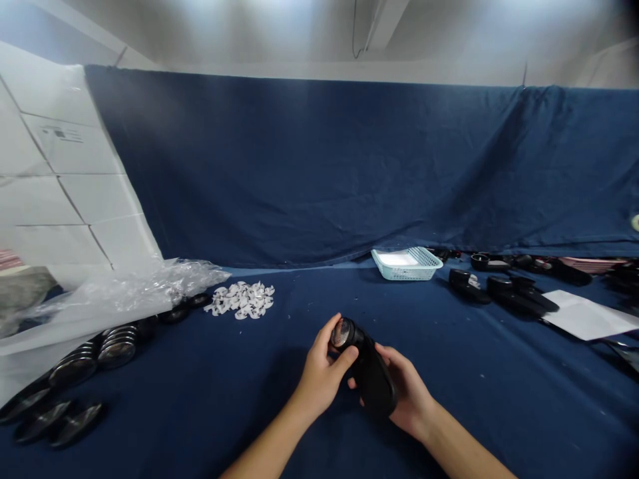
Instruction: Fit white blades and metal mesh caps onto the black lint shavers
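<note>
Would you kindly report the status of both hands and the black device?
Left hand gripping black device at its round end. Right hand holding its body. White pieces, basket beyond, not in the way.

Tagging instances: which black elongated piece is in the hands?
The centre black piece with the shiny round end: the left hand holds that end, the right hand its body. The black pieces at right lie on the blue cloth.

A black handheld device [375,384] has a round, shiny head [341,332]. It is held slanted, head toward the upper left.
</note>
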The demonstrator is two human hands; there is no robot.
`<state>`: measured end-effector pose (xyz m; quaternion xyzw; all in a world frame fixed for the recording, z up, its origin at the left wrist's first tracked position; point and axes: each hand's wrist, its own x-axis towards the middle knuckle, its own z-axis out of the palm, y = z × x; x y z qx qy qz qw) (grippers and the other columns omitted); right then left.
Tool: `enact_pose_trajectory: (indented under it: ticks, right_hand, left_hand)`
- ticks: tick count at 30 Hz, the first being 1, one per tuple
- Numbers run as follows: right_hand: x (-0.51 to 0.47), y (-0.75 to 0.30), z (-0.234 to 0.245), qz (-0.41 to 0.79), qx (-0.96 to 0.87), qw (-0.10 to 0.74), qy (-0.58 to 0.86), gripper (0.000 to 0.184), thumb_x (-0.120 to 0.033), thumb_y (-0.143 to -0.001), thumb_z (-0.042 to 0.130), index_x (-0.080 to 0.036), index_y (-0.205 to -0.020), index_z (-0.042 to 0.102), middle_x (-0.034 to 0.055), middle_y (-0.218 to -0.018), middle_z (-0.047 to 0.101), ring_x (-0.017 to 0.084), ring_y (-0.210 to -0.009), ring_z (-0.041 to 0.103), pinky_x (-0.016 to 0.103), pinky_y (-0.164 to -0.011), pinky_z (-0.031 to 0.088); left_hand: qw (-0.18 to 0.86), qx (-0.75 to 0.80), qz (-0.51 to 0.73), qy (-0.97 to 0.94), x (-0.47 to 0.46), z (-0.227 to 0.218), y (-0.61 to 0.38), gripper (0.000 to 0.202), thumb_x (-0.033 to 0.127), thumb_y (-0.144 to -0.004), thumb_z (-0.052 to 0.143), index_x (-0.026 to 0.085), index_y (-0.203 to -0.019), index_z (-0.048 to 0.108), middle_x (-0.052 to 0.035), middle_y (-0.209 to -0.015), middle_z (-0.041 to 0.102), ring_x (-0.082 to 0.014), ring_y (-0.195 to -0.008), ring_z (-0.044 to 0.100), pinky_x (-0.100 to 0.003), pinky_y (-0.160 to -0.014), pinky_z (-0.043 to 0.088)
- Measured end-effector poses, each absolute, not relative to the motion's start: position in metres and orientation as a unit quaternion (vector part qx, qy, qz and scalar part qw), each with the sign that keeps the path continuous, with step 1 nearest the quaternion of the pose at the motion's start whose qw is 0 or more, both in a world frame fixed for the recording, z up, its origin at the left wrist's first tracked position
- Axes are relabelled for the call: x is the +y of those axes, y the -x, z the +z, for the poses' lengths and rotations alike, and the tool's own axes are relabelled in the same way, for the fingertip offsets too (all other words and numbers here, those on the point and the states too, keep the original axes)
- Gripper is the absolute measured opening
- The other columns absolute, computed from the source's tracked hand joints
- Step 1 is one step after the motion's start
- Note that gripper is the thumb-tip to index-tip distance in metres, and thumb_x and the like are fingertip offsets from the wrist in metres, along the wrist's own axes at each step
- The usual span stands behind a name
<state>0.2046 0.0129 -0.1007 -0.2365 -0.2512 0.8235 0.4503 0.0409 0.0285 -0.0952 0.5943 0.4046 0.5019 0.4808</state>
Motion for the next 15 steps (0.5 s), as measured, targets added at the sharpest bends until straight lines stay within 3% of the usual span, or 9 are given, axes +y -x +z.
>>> enact_pose_trajectory:
  ticks: [3,7,11,15]
  right_hand:
    - [0.014,-0.206,-0.099,0.816,-0.248,0.472,0.221,0.033,-0.04,-0.09,0.051,-0.014,-0.1,0.07,0.0099,-0.091,0.074,0.021,-0.069,0.068,0.032,-0.059,0.054]
    - [0.017,-0.21,-0.095,0.826,-0.229,0.473,0.206,0.038,-0.041,-0.091,0.049,-0.011,-0.105,0.069,0.0127,-0.096,0.073,0.021,-0.075,0.069,0.031,-0.063,0.053]
    - [0.016,-0.211,-0.094,0.816,-0.219,0.489,0.218,0.028,-0.027,-0.086,0.058,-0.014,-0.11,0.066,0.0097,-0.104,0.072,0.021,-0.083,0.069,0.032,-0.078,0.053]
    - [0.015,-0.208,-0.097,0.765,-0.272,0.531,0.243,0.042,-0.016,-0.079,0.063,-0.021,-0.121,0.057,0.0064,-0.111,0.07,0.023,-0.095,0.067,0.038,-0.088,0.05]
  left_hand:
    - [0.518,0.394,0.461,-0.603,0.024,-0.095,-0.045,0.089,0.041,-0.082,0.066,0.028,-0.151,0.012,-0.0137,-0.132,0.051,-0.0253,-0.101,0.06,-0.035,-0.077,0.054]
    - [0.54,0.368,0.43,-0.624,0.018,-0.095,-0.049,0.102,0.037,-0.082,0.068,0.031,-0.151,-0.007,-0.0153,-0.141,0.042,-0.0244,-0.102,0.058,-0.036,-0.078,0.054]
    - [0.525,0.371,0.429,-0.634,0.018,-0.098,-0.048,0.096,0.033,-0.078,0.072,0.029,-0.152,0.01,-0.0129,-0.147,0.035,-0.0272,-0.116,0.052,-0.04,-0.095,0.046]
    - [0.568,0.362,0.44,-0.594,0.019,-0.103,-0.051,0.091,0.034,-0.079,0.071,0.03,-0.151,0.015,-0.0111,-0.15,0.031,-0.0251,-0.113,0.054,-0.04,-0.097,0.045]
